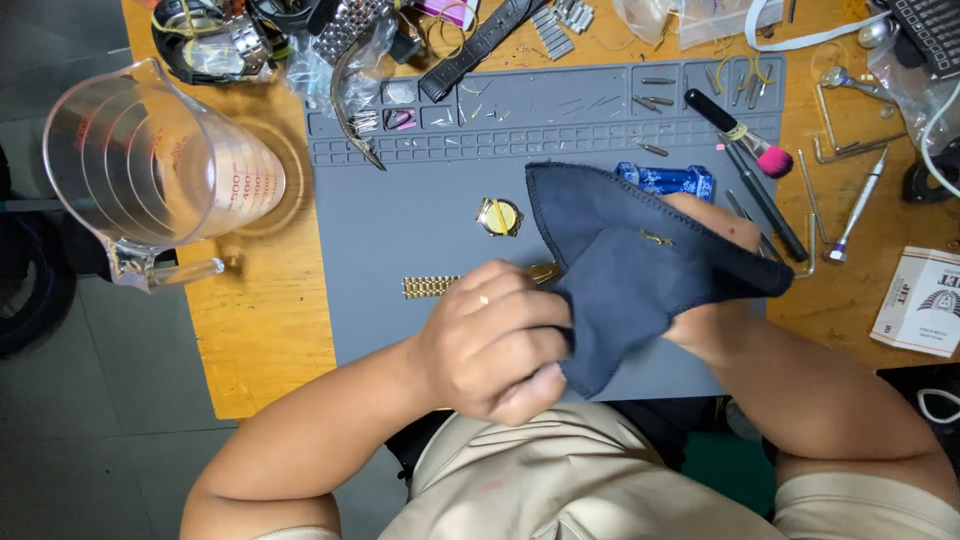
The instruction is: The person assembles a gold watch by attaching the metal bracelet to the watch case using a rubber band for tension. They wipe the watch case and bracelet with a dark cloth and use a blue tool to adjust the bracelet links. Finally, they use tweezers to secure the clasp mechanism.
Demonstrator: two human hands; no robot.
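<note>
Both hands met over the grey work mat (400, 300): the left hand (495, 340) had its fingers curled together, pinching the near fold of a dark blue cloth (630, 270). The right hand (715, 300) lay mostly under that cloth, its finger state impossible to tell. A gold bracelet (432, 287) and a gold watch case (499, 216) rested on the mat just beyond.

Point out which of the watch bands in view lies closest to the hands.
The gold link band on the grey mat, its end running under the left hand. The black strap and steel bracelet lie far off by the table's back edge.
</note>
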